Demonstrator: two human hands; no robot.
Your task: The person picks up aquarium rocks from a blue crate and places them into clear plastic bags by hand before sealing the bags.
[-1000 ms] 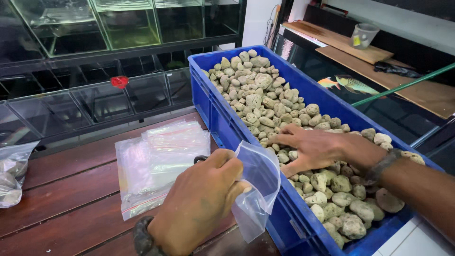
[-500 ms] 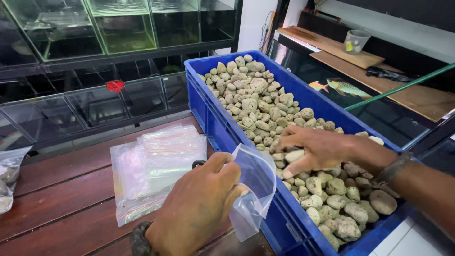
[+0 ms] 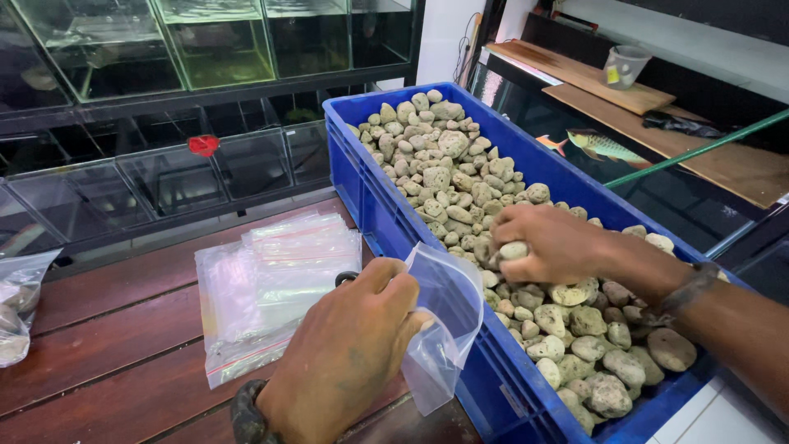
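Note:
My left hand (image 3: pixel 345 353) holds a small clear plastic bag (image 3: pixel 444 321) open against the near wall of a blue plastic crate (image 3: pixel 370 197). The crate is filled with several pale, rough stones (image 3: pixel 444 164). Inside the crate my right hand (image 3: pixel 551 247) is closed around a handful of these stones, one of them showing between the fingers (image 3: pixel 514 249). The right hand sits just right of the bag's mouth and a little above the stone pile.
A stack of empty clear bags (image 3: pixel 271 288) lies on the dark wooden table (image 3: pixel 107 345). A filled bag (image 3: pixel 20 304) rests at the left edge. Glass aquarium tanks (image 3: pixel 164 107) line the back. A fish tank with an orange fish (image 3: pixel 604 148) stands behind the crate.
My right hand has closed on stones and lifted slightly toward the bag. The left hand keeps the bag open in the same place.

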